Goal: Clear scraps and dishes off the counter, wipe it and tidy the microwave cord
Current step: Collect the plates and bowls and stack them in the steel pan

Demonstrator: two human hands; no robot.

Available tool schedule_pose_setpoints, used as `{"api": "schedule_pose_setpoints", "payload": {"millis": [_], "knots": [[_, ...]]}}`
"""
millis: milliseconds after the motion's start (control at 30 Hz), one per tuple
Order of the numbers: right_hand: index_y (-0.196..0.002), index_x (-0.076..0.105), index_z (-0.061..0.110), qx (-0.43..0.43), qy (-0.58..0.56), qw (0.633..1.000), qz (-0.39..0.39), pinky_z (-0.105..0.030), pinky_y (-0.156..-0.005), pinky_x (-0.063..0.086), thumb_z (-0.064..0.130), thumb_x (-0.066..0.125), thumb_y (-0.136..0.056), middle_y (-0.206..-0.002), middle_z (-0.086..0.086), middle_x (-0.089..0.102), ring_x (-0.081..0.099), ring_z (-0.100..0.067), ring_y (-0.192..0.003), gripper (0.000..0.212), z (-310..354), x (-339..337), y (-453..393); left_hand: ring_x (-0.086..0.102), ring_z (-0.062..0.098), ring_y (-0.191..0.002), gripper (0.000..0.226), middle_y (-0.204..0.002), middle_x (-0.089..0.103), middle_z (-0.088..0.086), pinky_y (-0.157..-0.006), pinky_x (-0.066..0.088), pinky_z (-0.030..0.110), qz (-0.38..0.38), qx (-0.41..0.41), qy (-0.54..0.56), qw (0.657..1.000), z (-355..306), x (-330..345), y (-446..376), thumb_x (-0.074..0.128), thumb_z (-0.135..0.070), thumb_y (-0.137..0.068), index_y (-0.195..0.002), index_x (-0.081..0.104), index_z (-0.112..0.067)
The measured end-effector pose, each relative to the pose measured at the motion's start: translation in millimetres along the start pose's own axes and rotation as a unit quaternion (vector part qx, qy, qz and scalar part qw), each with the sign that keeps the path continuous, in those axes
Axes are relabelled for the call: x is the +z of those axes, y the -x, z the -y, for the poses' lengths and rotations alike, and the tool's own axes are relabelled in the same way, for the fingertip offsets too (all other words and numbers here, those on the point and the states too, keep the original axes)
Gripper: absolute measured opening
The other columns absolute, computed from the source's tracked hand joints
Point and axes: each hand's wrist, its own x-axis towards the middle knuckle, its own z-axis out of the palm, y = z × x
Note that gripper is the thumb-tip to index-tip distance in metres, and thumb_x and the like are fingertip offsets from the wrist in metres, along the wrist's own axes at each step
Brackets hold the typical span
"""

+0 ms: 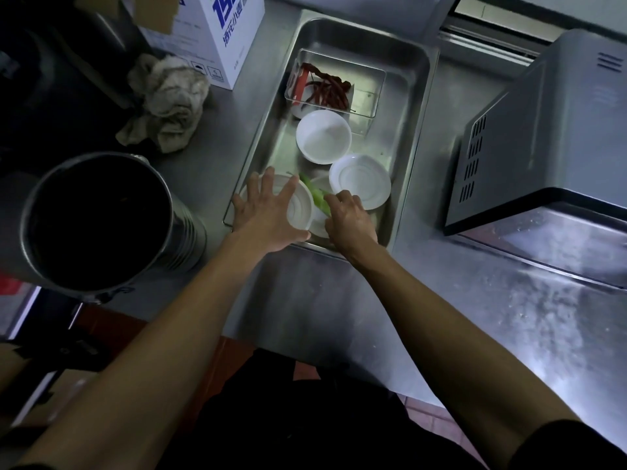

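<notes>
Both forearms reach fwd over the steel surface (339,300) into the near end of a steel tray (412,137) set lengthwise away from the person.

L hand (268,212): fingers spread wide & straight, palm down over an upturned white bowl (300,208) at the tray's near-left corner; thumb lies along the bowl's near edge. Looks like resting/pressing, no curl round it.

R hand (349,218): fingers curled down onto a green veg scrap (317,198), a pale-green strip lying diagonally between the bowl & a 2nd dish (359,181). Grip looks like a pinch at the strip's near end; fingertips are hidden under the knuckles, so exact hold can't be told. The scrap lies over another white dish, mostly hidden under both hands.

The 2nd dish is upside down, just R of the scrap. Beyond it sits a 3rd bowl (324,135), upright, mid-tray. Far end of tray: clear box (366,93) holding dried red chillies (327,89).

L of tray, near: big steel pot (98,222), dark inside, at the surface's edge. Farther L: crumpled grey rag (166,103) on the surface, then a white carton (224,35) w/ blue print behind it.

R of tray: microwave (549,137), grey, vents facing the tray. Cord not in view.
</notes>
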Motion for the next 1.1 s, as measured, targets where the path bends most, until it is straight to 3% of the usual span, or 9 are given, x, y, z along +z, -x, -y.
{"api": "schedule_pose_setpoints", "payload": {"millis": [367,533,633,867,1100], "knots": [[-0.128,0.049,0.01,0.032,0.004,0.999,0.0,-0.043,-0.082,0.052,0.001,0.052,-0.094,-0.111,-0.017,0.062,0.057,-0.034,-0.103,0.036,10,5,-8,0.0,0.037,-0.15,0.115,-0.163,0.0,0.002,-0.112,0.019,0.065,0.002,0.008,-0.008,1.0,11,2,-3,0.071,-0.075,-0.064,-0.152,0.004,-0.044],[-0.121,0.053,0.006,0.038,-0.015,0.999,-0.023,-0.041,-0.072,0.044,-0.003,0.051,-0.087,-0.103,-0.018,0.061,0.055,-0.036,-0.097,0.035,10,-5,-1,-0.001,0.036,-0.15,0.117,-0.164,-0.002,0.002,-0.112,0.018,0.065,0.003,0.014,-0.004,1.0,14,2,-7,0.071,-0.076,-0.063,-0.152,0.002,-0.044],[-0.12,0.054,0.006,0.041,-0.024,0.998,-0.04,-0.042,-0.072,0.05,-0.002,0.054,-0.087,-0.1,-0.017,0.062,0.057,-0.035,-0.093,0.034,4,-13,7,-0.002,0.035,-0.15,0.117,-0.164,-0.003,0.003,-0.112,0.018,0.065,0.001,0.019,-0.004,1.0,15,1,-9,0.071,-0.077,-0.063,-0.152,0.001,-0.045],[-0.131,0.054,0.008,0.065,-0.074,0.991,-0.094,-0.049,-0.081,0.055,0.004,0.059,-0.089,-0.109,-0.018,0.065,0.06,-0.034,-0.098,0.043,-14,-28,24,-0.004,0.035,-0.15,0.116,-0.163,-0.004,0.0,-0.114,0.015,0.068,0.006,0.047,0.014,0.999,-3,1,-18,0.074,-0.072,-0.063,-0.151,0.003,-0.045],[-0.13,0.055,0.008,0.098,-0.095,0.985,-0.106,-0.048,-0.078,0.053,0.003,0.059,-0.088,-0.106,-0.019,0.063,0.059,-0.037,-0.096,0.042,-27,-39,27,-0.004,0.036,-0.15,0.118,-0.163,-0.006,-0.001,-0.114,0.014,0.069,0.026,0.074,0.01,0.997,-29,10,-28,0.073,-0.075,-0.062,-0.151,0.0,-0.046]]}}
